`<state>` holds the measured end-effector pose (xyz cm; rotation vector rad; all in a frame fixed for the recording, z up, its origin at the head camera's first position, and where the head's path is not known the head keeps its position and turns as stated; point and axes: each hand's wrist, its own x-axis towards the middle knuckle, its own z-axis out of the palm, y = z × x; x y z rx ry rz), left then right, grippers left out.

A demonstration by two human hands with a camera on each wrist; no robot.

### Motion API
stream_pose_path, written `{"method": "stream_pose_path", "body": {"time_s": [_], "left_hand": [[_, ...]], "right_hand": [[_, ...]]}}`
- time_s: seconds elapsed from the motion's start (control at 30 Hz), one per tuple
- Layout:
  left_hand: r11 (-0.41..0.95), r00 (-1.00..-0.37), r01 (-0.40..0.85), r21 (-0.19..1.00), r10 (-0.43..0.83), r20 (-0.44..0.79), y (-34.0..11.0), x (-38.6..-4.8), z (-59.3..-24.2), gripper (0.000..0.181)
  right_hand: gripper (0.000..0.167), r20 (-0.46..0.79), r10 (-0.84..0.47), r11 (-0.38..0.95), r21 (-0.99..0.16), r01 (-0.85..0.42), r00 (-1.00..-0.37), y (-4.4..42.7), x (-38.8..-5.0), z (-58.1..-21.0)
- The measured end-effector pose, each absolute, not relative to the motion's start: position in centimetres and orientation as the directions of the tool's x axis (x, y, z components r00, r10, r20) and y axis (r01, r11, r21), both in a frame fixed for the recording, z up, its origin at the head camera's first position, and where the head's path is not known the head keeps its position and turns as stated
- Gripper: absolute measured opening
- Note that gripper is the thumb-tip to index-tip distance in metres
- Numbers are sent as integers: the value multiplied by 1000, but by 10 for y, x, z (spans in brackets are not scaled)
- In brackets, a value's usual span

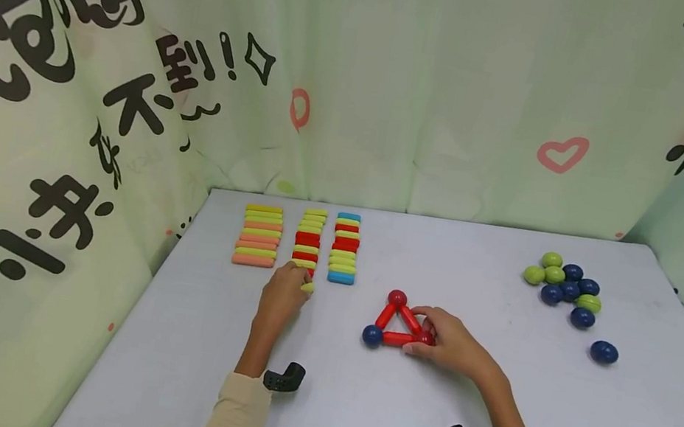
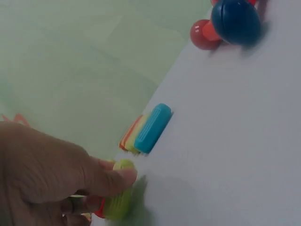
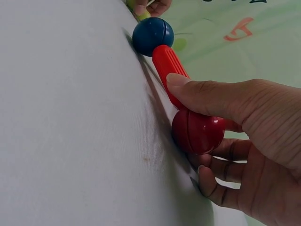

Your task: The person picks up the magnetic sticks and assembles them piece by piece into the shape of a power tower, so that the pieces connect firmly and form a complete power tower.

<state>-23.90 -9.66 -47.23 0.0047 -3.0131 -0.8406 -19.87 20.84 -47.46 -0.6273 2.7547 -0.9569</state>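
Left hand: A person's left hand (image 1: 284,292) reaches up from the bottom of the frame, left of centre, back upward, with thumb and fingers closed in a pinch on a yellow-green rod (image 2: 118,205).
Right hand: Angled in from the lower right, the right hand (image 1: 452,343) grips one corner of a triangle (image 1: 397,339), thumb along a red rod, fingers curled about a red ball (image 3: 198,132).
Triangle: It lies at the centre of the frame, three red rods joined by two red balls and, at lower left, a blue ball (image 1: 372,336).
Rod columns: Left of centre, a left column (image 1: 259,236), a middle column (image 1: 311,227) and a right column (image 1: 346,244) line the counter (image 1: 350,416); the left hand covers the middle one's near end.
Loose balls: Green and dark blue balls (image 1: 570,291) cluster at upper right, a lone blue ball (image 1: 603,352) just below.
Blocked view: The right hand partly hides the triangle's lower right corner.
Backdrop: A pale green curtain (image 1: 360,97) with black lettering hangs behind.
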Motion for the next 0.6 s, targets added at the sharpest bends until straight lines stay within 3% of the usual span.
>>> {"method": "stream_pose_path", "body": {"time_s": [0.3,0.6], "left_hand": [[496,-985,163,853,136,109,-72,-242,-472,25],[304,-951,292,907,193,241,-31,-231,-479,25]], "right_hand": [[63,-42,-495,682,-638,-358,-868,205,-194,-476],[63,-46,-554,663,-629,-406,-831,202,-193,-476]]}}
